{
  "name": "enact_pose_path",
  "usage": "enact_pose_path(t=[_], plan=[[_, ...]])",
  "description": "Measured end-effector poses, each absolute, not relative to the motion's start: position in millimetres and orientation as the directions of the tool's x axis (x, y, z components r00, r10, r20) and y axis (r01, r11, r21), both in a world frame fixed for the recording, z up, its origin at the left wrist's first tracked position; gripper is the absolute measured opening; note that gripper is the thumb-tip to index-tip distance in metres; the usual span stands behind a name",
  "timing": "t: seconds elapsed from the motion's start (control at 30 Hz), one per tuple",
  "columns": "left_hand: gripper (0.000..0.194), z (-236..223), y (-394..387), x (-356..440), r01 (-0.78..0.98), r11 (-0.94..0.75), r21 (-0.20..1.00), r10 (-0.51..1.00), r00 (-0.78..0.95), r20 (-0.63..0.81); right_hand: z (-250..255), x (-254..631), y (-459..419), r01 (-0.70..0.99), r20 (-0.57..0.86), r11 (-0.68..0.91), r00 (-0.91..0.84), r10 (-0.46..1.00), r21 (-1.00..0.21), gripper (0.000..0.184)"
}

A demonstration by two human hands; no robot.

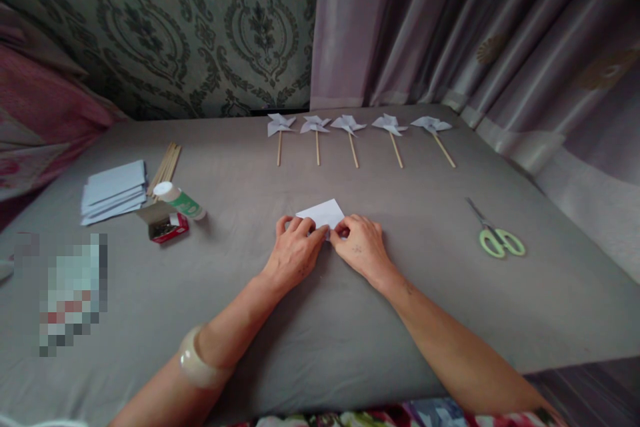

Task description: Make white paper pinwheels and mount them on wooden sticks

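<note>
Left hand (pixel 299 245) and right hand (pixel 361 247) both pinching the paper (pixel 324 212), thumbs close; pinwheels (pixel 349 124) lined up beyond, scissors (pixel 492 229) off right!

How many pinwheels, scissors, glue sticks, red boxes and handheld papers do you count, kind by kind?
Pinwheels: 5
Scissors: 1 pair
Glue stick: 1
Red box: 1
White paper, handheld: 1
Total: 9
</note>
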State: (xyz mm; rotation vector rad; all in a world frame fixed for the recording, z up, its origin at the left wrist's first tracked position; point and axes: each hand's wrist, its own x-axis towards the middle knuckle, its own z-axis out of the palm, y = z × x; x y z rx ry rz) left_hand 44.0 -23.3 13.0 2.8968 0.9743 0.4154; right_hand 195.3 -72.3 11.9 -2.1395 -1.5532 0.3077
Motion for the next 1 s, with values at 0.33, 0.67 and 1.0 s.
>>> enact_pose_path(t=[0.33,0.67,1.0], plan=[[0.031,12.3,-23.6,44.2,0.577,-0.805,0.136,0.592,0.767,0.249,12.4,195.2,-72.2,0.834,0.109,-0.234,0.328,0.938,-0.5,0.013],[0.03,14.0,-24.2,44.9,0.584,-0.801,0.133,0.598,0.768,0.228,12.4,195.6,-71.4,0.834,0.073,-0.253,0.329,0.942,-0.49,0.012],[0.03,16.2,-24.5,45.7,0.592,-0.794,0.139,0.608,0.768,0.2,9.7,196.6,-71.4,0.837,0.085,-0.238,0.318,0.944,-0.492,0.012]])
